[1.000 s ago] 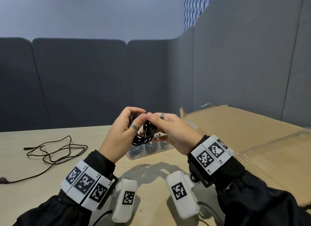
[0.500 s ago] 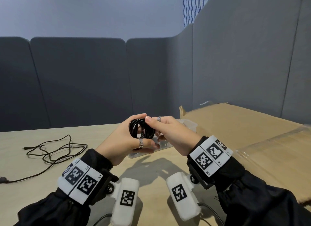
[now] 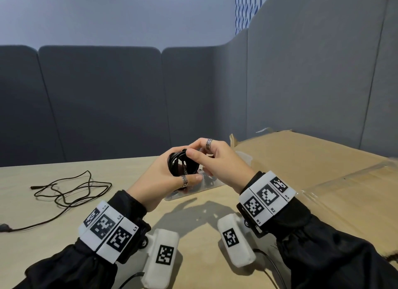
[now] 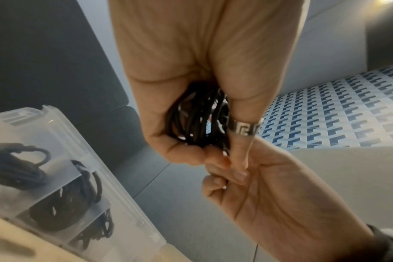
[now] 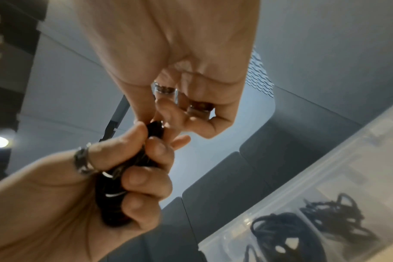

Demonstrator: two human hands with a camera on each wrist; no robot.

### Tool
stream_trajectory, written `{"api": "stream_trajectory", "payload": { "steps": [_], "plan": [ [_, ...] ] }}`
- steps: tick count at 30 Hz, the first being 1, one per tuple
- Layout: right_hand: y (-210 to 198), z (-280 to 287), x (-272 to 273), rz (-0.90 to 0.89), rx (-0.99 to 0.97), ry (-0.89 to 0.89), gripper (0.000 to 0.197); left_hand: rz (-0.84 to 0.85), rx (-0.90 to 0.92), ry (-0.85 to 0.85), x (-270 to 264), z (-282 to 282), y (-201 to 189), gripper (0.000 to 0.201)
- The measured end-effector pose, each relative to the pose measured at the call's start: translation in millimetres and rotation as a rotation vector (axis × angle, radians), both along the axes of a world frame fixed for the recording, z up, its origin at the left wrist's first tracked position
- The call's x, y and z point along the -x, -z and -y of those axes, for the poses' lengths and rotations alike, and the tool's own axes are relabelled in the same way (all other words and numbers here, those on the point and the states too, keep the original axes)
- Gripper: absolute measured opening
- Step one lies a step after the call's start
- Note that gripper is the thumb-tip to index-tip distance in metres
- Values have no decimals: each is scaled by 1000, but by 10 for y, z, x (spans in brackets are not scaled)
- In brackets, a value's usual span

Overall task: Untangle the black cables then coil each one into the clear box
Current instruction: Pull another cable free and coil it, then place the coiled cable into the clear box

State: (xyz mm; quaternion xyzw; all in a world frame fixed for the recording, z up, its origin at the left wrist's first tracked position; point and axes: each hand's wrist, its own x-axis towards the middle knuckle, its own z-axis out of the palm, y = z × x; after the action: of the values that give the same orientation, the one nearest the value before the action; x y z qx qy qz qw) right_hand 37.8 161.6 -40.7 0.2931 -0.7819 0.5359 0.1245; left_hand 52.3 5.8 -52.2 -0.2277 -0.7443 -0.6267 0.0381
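A coiled black cable (image 3: 180, 165) (image 4: 199, 124) (image 5: 115, 191) sits bunched in my left hand (image 3: 163, 181), whose fingers and thumb curl round it just above the clear box (image 3: 206, 184). My right hand (image 3: 212, 161) pinches the top of the coil (image 5: 155, 129) between thumb and fingertips. The clear box (image 4: 63, 159) (image 5: 325, 203) has dividers, and coiled black cables (image 4: 58, 209) (image 5: 280, 235) lie in its compartments. Another black cable (image 3: 71, 189) lies loose and looping on the table at the left.
A flattened cardboard sheet (image 3: 312, 159) covers the table's right side. Grey padded partitions (image 3: 103, 103) close off the back and right. The loose cable's plug (image 3: 5, 227) lies near the left edge of the wooden table (image 3: 53, 235).
Both hands have kept hold of the coil and turned it. My left hand rolled so its thumb now lies under the coil, and the right thumb has moved on top.
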Motion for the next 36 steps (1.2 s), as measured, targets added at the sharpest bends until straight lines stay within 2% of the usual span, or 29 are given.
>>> {"api": "stream_trajectory", "payload": {
  "steps": [4,9,16,22,24,28,33,36],
  "plan": [
    [9,26,6,-13,-92,20,19,-5,12,-51,-10,-37,-2,57],
    [-9,26,-20,70,-118,-46,16,-32,71,-148,23,-62,27,43],
    [-1,11,-3,194,-63,-140,23,-7,82,-169,38,-73,42,54],
    [42,28,-20,51,-177,-27,25,-27,101,-181,49,-58,53,53],
    [38,43,-41,17,-141,-8,17,-65,101,-221,50,-55,29,53],
    [8,55,-40,-3,-46,34,17,-134,187,-283,54,-112,-40,50],
    [-292,-138,108,-77,-180,77,21,-202,385,-327,257,-285,-282,53],
    [-503,-272,281,3,-203,98,21,-175,314,-283,461,-456,-382,50]
  ]
}}
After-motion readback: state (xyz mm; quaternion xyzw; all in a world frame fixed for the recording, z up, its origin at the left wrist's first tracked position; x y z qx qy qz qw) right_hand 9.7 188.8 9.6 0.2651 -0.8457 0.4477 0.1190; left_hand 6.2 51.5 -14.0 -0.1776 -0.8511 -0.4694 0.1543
